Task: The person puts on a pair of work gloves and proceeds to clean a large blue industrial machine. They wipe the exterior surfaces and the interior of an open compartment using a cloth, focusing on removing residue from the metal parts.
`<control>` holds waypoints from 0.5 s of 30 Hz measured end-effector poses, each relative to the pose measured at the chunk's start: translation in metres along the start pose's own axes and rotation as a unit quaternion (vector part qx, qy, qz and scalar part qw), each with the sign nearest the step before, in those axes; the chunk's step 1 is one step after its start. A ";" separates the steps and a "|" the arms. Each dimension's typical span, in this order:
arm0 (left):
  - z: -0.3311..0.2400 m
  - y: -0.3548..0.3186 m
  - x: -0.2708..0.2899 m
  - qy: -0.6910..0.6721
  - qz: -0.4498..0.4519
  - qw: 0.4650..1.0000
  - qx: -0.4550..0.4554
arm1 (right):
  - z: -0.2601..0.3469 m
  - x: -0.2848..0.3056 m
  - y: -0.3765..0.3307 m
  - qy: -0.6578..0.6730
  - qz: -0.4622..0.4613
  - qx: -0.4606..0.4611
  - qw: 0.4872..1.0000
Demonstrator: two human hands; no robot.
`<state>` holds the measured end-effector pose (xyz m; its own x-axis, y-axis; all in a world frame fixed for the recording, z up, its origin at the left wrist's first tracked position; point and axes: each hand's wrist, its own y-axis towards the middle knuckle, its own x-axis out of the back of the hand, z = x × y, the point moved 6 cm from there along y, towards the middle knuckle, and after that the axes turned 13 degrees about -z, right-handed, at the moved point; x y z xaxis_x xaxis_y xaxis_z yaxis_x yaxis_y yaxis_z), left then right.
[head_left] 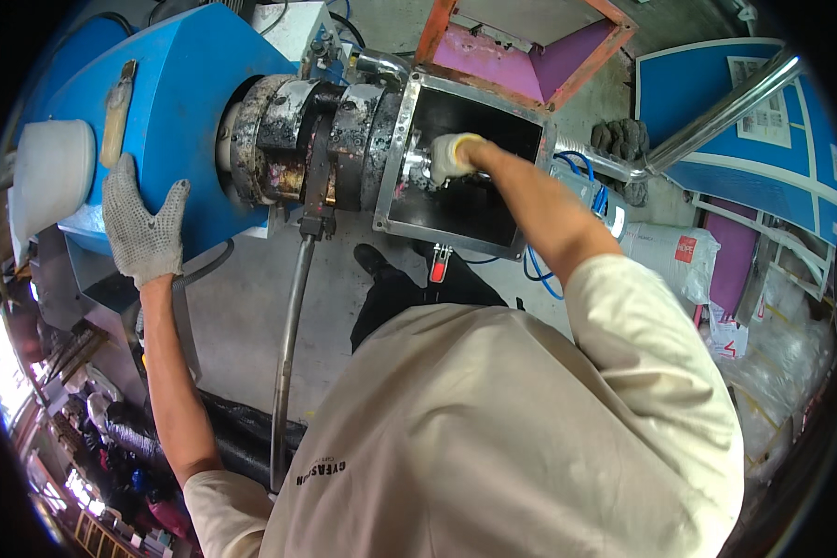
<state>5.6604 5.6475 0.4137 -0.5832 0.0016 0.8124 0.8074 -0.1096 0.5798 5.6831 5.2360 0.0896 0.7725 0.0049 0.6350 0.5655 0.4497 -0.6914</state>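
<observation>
Blue machine housing (pixel 191 102) under the left hand (pixel 144 228): gloved palm spread flat and open against its side, bracing, gripping nothing. Right hand (pixel 454 156), gloved too, reaching deep into the black square chamber (pixel 470 200) framed in bare metal, fingers closed around a pale cloth or pad, pressed near the metal shaft end (pixel 417 163) on the chamber's left wall. Hard to tell whether cloth or glove alone meets the metal. Grimy steel barrel with clamp bands (pixel 307 139) between housing and chamber; grey flexible hose (pixel 288 344) dropping from it. Orange-rimmed hopper with purple-stained lining (pixel 530 46) tipped back just above the opening.

Probably a wipe-out of the chamber interior. To do well: keep the left palm planted for balance; work the pad around the shaft and into the corners, not only the near wall; mind the forearm against the sharp metal frame edge; turn the pad over once loaded with residue.
</observation>
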 end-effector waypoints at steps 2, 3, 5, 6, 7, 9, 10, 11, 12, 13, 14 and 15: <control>-0.002 0.012 -0.004 -0.005 -0.019 1.000 -0.006 | -0.026 -0.003 0.015 0.169 0.076 -0.013 0.983; 0.000 0.009 -0.001 0.001 -0.022 1.000 -0.010 | -0.020 0.004 0.015 0.139 0.064 0.000 0.988; 0.002 0.000 0.000 -0.006 -0.010 1.000 -0.009 | -0.009 0.016 0.007 0.041 0.005 0.014 0.999; 0.004 -0.003 0.002 -0.014 -0.002 1.000 -0.003 | 0.001 0.024 -0.012 0.033 -0.061 -0.020 0.997; 0.004 0.003 0.000 -0.022 -0.011 1.000 0.006 | 0.009 0.043 -0.032 0.015 -0.142 -0.053 0.988; -0.001 0.010 -0.002 -0.017 -0.016 1.000 0.004 | 0.020 0.048 -0.062 -0.090 -0.323 -0.115 0.935; -0.001 0.009 0.000 -0.010 -0.015 1.000 0.002 | 0.037 0.049 -0.075 -0.112 -0.336 -0.091 0.931; 0.000 0.007 0.002 -0.005 -0.016 1.000 0.000 | 0.054 0.050 -0.089 -0.134 -0.350 -0.066 0.925; -0.001 0.007 0.002 -0.005 -0.018 1.000 -0.003 | 0.077 0.063 -0.111 -0.075 -0.317 -0.070 0.943; 0.000 0.007 0.000 -0.004 -0.021 1.000 -0.004 | 0.087 0.060 -0.110 -0.075 -0.312 -0.034 0.947; 0.002 0.006 -0.002 -0.004 -0.021 1.000 0.000 | 0.092 0.056 -0.109 -0.046 -0.297 -0.053 0.952; 0.003 0.005 -0.002 -0.002 -0.020 1.000 0.001 | 0.099 0.052 -0.108 -0.013 -0.282 -0.070 0.957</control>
<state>5.6660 5.6498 0.4153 -0.6143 0.0104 0.7890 0.7839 -0.1066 0.6117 5.6337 5.2766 0.2312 0.3272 -0.1810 0.9275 0.9247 0.2635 -0.2748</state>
